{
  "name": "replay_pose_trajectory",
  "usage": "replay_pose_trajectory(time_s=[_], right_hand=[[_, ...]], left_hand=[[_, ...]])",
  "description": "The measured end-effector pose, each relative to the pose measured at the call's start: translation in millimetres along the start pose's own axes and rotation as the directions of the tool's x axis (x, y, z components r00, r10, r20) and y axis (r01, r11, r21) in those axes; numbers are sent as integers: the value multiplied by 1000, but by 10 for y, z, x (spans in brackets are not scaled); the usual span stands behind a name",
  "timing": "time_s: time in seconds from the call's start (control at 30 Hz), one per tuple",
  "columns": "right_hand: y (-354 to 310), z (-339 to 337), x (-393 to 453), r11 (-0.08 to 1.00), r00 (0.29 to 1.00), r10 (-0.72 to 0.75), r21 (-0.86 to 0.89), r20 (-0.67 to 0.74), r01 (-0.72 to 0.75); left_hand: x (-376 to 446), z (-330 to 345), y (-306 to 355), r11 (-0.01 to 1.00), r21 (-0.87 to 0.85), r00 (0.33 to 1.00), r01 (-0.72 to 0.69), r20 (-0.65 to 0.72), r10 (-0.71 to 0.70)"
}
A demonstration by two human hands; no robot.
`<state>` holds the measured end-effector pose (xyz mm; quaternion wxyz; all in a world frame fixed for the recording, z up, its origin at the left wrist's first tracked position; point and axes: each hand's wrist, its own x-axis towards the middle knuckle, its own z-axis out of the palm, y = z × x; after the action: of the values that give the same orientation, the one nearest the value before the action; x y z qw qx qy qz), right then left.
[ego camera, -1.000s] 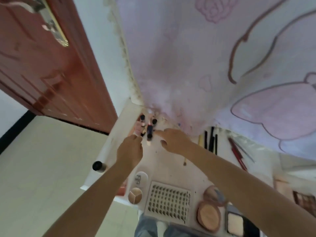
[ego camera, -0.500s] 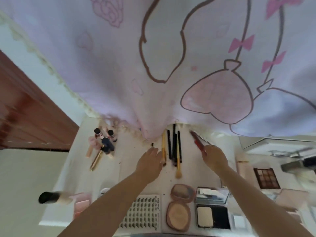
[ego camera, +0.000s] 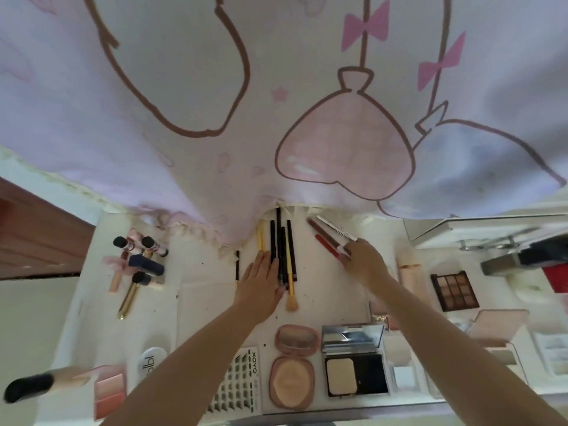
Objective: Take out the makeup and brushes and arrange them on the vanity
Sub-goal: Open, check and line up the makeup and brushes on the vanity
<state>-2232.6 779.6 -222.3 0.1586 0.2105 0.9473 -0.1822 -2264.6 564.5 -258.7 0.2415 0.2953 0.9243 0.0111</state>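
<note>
Left hand (ego camera: 261,279) lies flat and released on the brushes (ego camera: 281,253) near the table's (ego camera: 196,302) far edge; right hand (ego camera: 361,259) grasps red pencils (ego camera: 322,238). Nudge them parallel, gently, evenly spaced.

we rest our left hand (ego camera: 261,282) flat on the brushes (ego camera: 281,253) near the vanity (ego camera: 203,272) back edge; our right hand (ego camera: 362,261) touches the lip pencils (ego camera: 325,238).

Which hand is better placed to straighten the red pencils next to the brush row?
Right. The right hand already touches the red pencils; the left hand lies flat on the brushes.
</note>
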Motion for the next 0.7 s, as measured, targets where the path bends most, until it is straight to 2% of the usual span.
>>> replay_pose_trajectory(time_s=[0.1, 0.17, 0.3, 0.37, 0.43, 0.5, 0.57, 0.63, 0.7], right_hand=[[69, -263, -92, 997, 997, -80, 0, -8, 80], [55, -493, -195, 992, 992, -124, 31, -15, 125], [-168, -921, -464, 943, 969, -241, 248, 47, 223], [-353, -1080, -604, 907, 957, -282, 343, 60, 246], [-558, -1187, -680, 867, 967, -253, 439, -19, 235], [-776, -1258, -697, 809, 985, -134, 562, -112, 174], [-1004, -1325, -702, 749, 991, -25, 654, -135, 108], [-1209, -1401, -716, 658, 990, -4, 746, -141, 109], [-1388, -1476, -765, 545, 979, -49, 816, -200, 194]], left_hand=[[-7, -120, 63, 999, -11, 997, -35, -71, 34], [-12, -273, 130, 995, -41, 978, -91, -192, 82], [-104, -685, 306, 965, -100, 909, -241, -372, 189], [-201, -880, 361, 957, -126, 870, -262, -460, 178], [-307, -1077, 357, 964, -137, 837, -226, -534, 120], [-411, -1267, 290, 985, -35, 819, -170, -561, 121], [-524, -1468, 191, 988, 70, 795, -137, -587, 152], [-649, -1668, 96, 985, 114, 779, -126, -604, 169], [-777, -1830, -9, 983, 81, 797, -164, -576, 181]])
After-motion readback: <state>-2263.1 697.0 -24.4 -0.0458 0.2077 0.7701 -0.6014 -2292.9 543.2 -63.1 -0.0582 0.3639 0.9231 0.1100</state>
